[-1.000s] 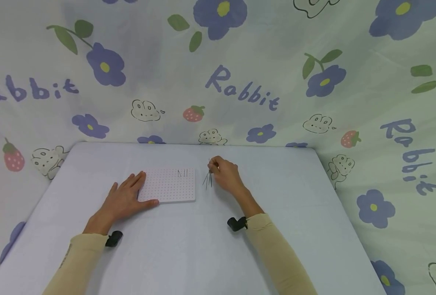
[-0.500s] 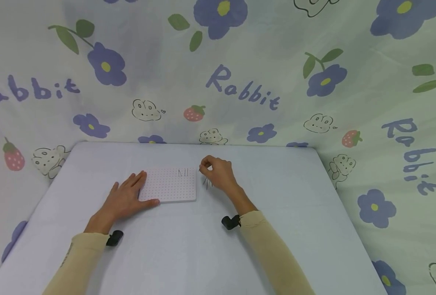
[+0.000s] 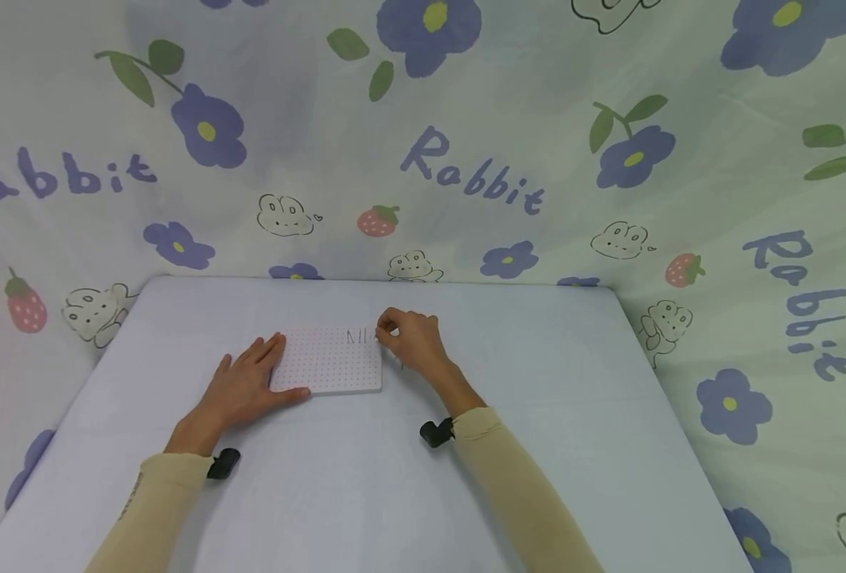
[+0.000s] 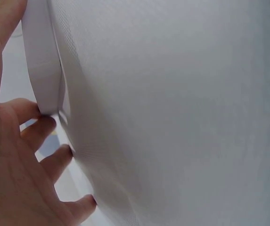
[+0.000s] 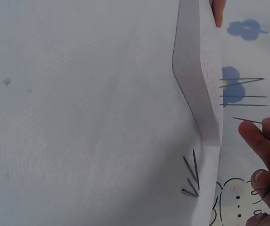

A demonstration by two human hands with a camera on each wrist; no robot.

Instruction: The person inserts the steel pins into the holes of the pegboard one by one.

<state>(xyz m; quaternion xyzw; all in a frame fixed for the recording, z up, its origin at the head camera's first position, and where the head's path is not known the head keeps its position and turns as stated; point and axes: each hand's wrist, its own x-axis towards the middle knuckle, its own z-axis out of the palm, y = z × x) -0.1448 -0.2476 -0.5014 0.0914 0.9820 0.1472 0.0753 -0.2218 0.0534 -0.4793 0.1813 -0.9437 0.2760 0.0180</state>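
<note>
A white board (image 3: 325, 366) with a grid of small dots lies on the table. Spread around its left end, my left hand (image 3: 236, 390) rests with the thumb at the front edge and fingers along the side. Several thin dark needles (image 5: 243, 96) stand upright in the board's far right part. My right hand (image 3: 417, 342) is by the far right corner. Between thumb and index finger it pinches another needle (image 5: 247, 120), its tip pointing at the board and apart from it in the right wrist view. Several loose needles (image 5: 191, 174) lie on the table beside the board, mostly hidden in the head view.
A white cloth covers the table (image 3: 365, 477). Behind it and on both sides hangs a curtain (image 3: 308, 143) printed with flowers, rabbits and strawberries. A black wrist camera (image 3: 435, 434) sits below each hand.
My right hand has moved left from the loose needles to the board's far right corner, carrying a needle. My left hand and the board have stayed in place.
</note>
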